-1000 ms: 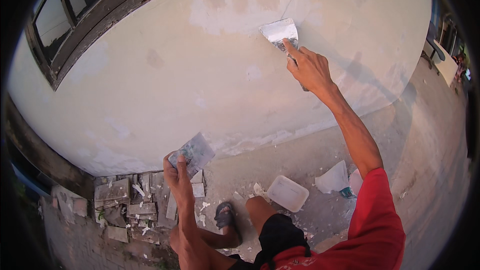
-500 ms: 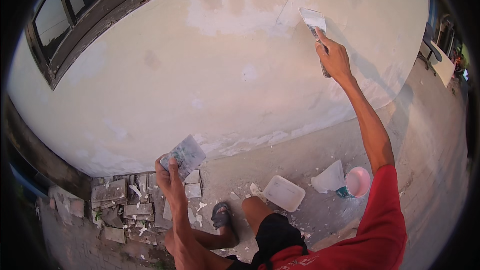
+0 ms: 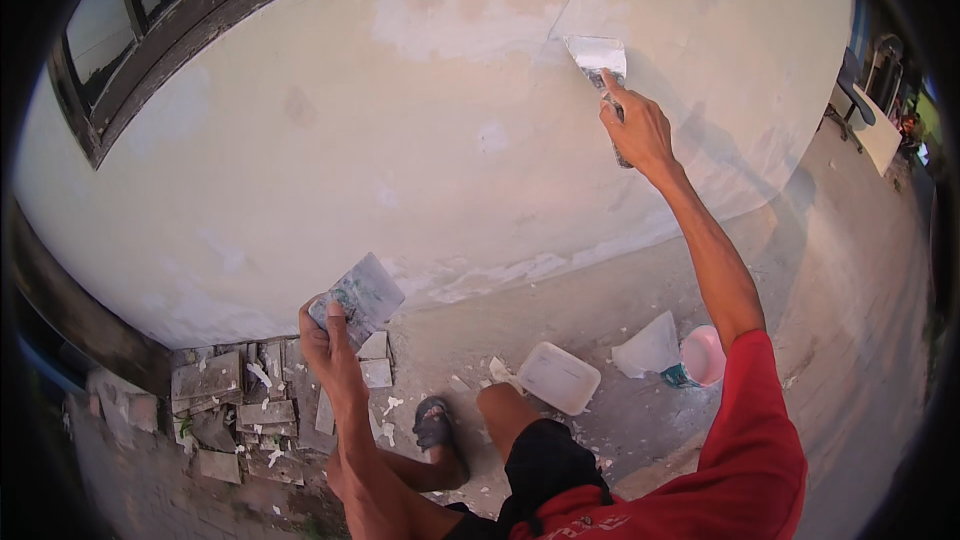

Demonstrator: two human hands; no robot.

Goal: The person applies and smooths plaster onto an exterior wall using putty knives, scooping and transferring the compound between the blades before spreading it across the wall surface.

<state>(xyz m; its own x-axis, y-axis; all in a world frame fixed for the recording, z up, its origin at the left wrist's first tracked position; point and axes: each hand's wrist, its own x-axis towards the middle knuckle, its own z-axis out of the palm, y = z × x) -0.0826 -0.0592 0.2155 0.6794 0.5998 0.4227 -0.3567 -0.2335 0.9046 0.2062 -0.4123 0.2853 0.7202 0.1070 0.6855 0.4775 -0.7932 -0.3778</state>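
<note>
Head view, and from where I stand the wide scraper (image 3: 597, 52) sits at one o'clock, its blade against or just off the pale wall (image 3: 300, 190); I can't tell whether the edge touches. An index finger lies along the blade, probably to steady it. At eight o'clock a smeared flat plate (image 3: 372, 292) is held face up, perhaps to keep its surface clear. A white tray (image 3: 560, 377) at five and a pink bucket (image 3: 704, 355) at four look placed for reach. The right hand (image 3: 640, 134), at two, is curled firmly round the scraper's handle, arm stretched long. The left hand (image 3: 328, 342) pinches the plate, thumb on top, forearm rising from seven.
</note>
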